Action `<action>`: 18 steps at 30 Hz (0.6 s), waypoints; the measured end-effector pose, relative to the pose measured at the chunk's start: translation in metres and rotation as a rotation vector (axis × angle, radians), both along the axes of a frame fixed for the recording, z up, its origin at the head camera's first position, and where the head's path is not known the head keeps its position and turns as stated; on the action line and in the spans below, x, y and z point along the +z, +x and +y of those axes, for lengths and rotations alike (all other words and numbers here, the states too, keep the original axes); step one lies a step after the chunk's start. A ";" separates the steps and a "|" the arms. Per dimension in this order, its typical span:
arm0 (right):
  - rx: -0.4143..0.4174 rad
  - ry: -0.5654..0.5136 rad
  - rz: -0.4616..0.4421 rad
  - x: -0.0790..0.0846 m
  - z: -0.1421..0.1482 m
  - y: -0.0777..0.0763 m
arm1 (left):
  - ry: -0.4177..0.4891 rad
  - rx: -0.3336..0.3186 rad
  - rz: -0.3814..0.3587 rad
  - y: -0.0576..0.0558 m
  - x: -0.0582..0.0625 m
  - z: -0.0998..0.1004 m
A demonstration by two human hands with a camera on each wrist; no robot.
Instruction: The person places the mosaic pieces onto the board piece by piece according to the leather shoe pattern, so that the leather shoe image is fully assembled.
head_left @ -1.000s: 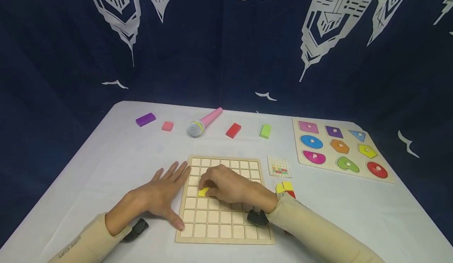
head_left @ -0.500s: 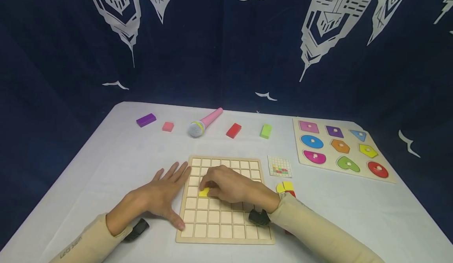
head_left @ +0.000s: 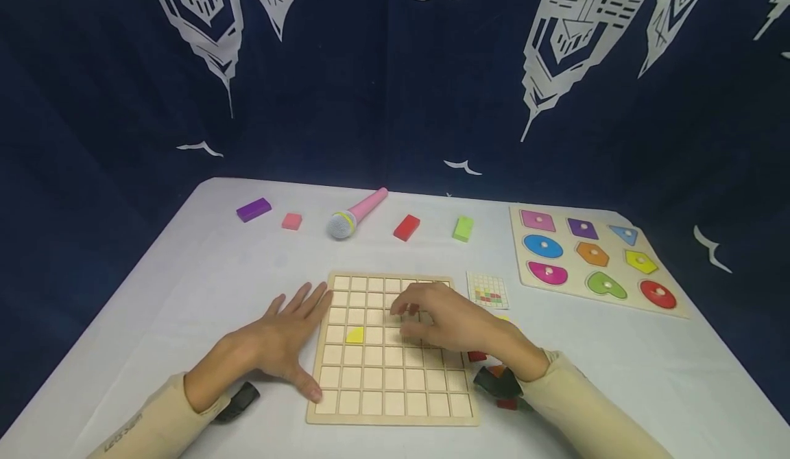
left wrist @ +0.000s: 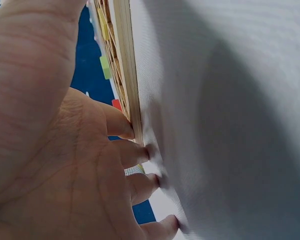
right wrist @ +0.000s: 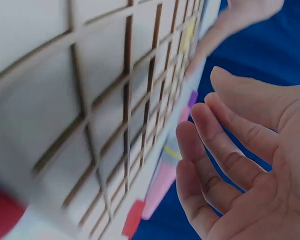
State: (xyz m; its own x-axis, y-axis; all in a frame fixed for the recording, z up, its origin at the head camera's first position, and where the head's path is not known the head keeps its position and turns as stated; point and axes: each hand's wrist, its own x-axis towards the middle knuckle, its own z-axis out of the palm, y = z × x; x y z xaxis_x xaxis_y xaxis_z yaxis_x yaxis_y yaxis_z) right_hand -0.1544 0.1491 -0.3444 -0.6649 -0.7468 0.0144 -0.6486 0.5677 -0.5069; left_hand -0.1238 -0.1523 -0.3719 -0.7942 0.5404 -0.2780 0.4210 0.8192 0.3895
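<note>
A wooden grid board (head_left: 364, 419) lies flat on the white table, with one yellow quarter-round tile (head_left: 354, 335) in a square on its left side. Spread out beside the board's left edge, my left hand (head_left: 280, 342) touches that edge with thumb and index finger; in the left wrist view its fingertips (left wrist: 170, 222) rest on the cloth. Over the right half of the board hovers my right hand (head_left: 447, 318), its fingers loosely bent and nothing between them. The right wrist view shows the same hand (right wrist: 240, 165) apart from the grid.
Red tiles (head_left: 507, 404) lie right of the board, partly hidden by my right wrist. A small pattern card (head_left: 487, 291) sits near its upper right. Farther back are a toy microphone (head_left: 358, 213), a purple block (head_left: 254, 210), a red block (head_left: 407, 228), a green block (head_left: 463, 229) and a shape puzzle (head_left: 574, 284).
My right hand has let go of the yellow tile and moved right, leaving the tile in its square. My left hand has stayed where it was.
</note>
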 end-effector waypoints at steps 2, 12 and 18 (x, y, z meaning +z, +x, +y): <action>-0.025 -0.015 0.008 0.002 0.013 0.003 | 0.004 0.001 -0.001 0.000 0.001 -0.001; -0.178 -0.043 0.017 0.000 0.076 0.011 | 0.019 -0.002 0.004 0.001 0.000 -0.002; -0.223 -0.009 0.022 -0.004 0.104 0.012 | 0.025 -0.001 0.005 0.001 0.000 -0.002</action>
